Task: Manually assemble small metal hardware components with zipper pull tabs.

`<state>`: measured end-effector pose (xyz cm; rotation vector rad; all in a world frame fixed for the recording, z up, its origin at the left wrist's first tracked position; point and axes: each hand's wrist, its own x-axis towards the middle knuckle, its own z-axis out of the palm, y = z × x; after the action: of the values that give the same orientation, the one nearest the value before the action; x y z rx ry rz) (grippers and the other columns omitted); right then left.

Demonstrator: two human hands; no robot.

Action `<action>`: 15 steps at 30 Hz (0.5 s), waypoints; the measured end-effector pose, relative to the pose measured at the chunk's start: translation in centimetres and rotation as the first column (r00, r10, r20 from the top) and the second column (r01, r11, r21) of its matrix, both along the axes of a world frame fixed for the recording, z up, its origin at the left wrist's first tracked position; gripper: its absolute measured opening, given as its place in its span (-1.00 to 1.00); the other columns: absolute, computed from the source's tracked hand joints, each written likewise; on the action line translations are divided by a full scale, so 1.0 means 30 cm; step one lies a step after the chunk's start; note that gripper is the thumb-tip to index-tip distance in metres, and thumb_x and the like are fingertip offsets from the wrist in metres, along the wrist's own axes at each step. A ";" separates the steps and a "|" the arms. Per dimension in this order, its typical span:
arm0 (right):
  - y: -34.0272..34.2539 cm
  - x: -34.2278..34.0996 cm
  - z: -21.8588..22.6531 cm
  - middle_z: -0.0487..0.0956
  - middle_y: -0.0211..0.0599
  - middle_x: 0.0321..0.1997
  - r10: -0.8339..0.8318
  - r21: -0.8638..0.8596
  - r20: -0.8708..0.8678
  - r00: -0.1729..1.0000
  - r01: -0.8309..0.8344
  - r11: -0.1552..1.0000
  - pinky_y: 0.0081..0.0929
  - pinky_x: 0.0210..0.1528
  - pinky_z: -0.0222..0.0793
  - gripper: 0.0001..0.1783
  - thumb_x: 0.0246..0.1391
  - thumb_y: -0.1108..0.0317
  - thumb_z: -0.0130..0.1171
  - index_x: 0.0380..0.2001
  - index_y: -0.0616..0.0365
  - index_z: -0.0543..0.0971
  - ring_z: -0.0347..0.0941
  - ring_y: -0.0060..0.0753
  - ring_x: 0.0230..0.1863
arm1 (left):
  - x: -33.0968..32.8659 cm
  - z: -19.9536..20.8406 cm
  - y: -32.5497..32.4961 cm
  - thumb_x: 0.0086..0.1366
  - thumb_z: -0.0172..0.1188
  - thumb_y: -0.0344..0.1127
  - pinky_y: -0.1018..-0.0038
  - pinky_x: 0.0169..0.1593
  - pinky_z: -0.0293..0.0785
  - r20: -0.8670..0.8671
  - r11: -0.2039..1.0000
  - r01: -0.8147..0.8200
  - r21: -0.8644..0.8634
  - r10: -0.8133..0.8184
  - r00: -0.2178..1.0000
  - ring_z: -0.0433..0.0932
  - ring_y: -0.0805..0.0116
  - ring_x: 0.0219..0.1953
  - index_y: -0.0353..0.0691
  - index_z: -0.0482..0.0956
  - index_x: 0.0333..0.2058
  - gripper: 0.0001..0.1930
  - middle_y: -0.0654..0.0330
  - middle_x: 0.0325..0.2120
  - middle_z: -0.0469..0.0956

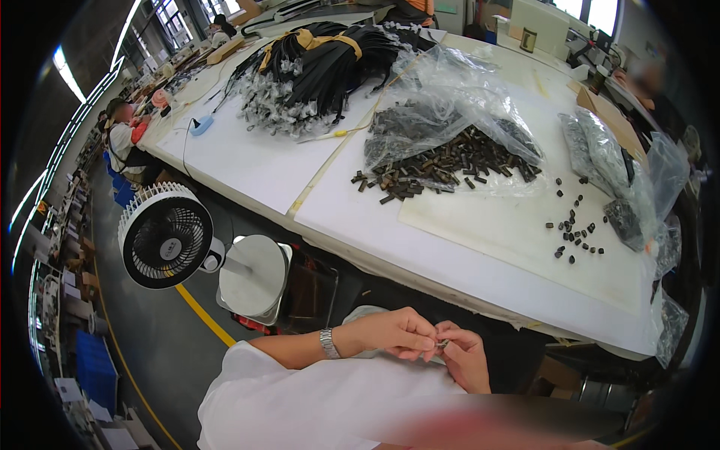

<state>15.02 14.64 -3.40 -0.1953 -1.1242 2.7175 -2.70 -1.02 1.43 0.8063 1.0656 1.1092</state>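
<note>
Close to my body, in front of the table edge, my two hands meet at the fingertips. My left hand point(399, 332), with a metal-band watch point(328, 343) on its wrist, is closed in a pinch. Fingers bent, my right hand point(465, 355) pinches from the other side. Between them shows a small greyish piece point(442, 343), too small and too covered to name. Beyond my hands, a pile of small dark cylindrical pieces point(450, 161) spills from a clear plastic bag point(469, 90) on the white table point(352, 217). Shorter dark pieces point(576, 235) lie scattered to the right.
A bundle of black straps point(322, 71), tied with yellow bands, lies at the far left of the table. Clear bags point(600, 154) and a cardboard box point(611, 120) sit at the right. A white fan point(166, 236) and round stool point(253, 276) stand left. Other people work farther off.
</note>
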 end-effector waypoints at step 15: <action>0.030 0.010 0.055 0.65 -0.15 0.02 -0.021 0.018 0.175 0.984 0.018 1.000 -0.42 -0.01 0.60 -0.86 0.29 0.52 0.26 -0.12 0.31 0.63 0.65 -0.41 -0.12 | 0.047 0.059 -0.009 0.52 0.15 -0.22 0.39 -0.44 0.35 -0.586 0.975 -0.117 0.190 0.208 0.783 0.46 0.39 -0.60 -0.23 0.68 -0.20 -0.77 0.23 -0.67 0.49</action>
<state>15.33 15.54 -1.76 -0.4480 -1.1815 2.7165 -1.28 -1.28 3.21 1.2552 1.6306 1.1061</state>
